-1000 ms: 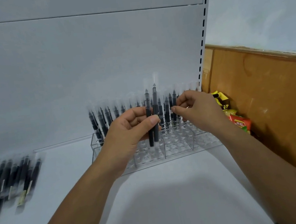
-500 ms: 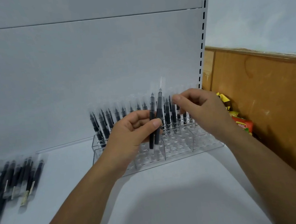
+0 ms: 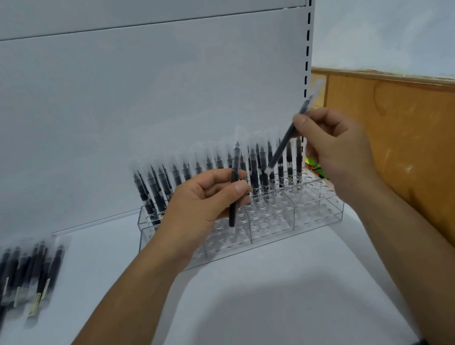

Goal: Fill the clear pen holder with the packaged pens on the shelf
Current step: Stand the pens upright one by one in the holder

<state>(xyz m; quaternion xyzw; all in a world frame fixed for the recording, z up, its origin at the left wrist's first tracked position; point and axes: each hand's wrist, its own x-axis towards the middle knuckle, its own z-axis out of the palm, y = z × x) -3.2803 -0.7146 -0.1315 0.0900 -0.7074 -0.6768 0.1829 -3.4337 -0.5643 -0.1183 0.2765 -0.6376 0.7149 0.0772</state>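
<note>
Since a second ago the right hand has drawn one of the two wrapped pens out of the left hand and lifted it toward 1 o'clock. It now pinches this tilted pen between thumb and fingers, the lower end pointing down toward 7 o'clock over the standing pens. The left hand grips the other pen nearly upright, in front of the clear pen holder. The holder sits at 12 o'clock on the white shelf, with pens filling its back rows. A pile of packaged pens lies at 9 o'clock, well apart; a wooden panel stands at 3 o'clock.
</note>
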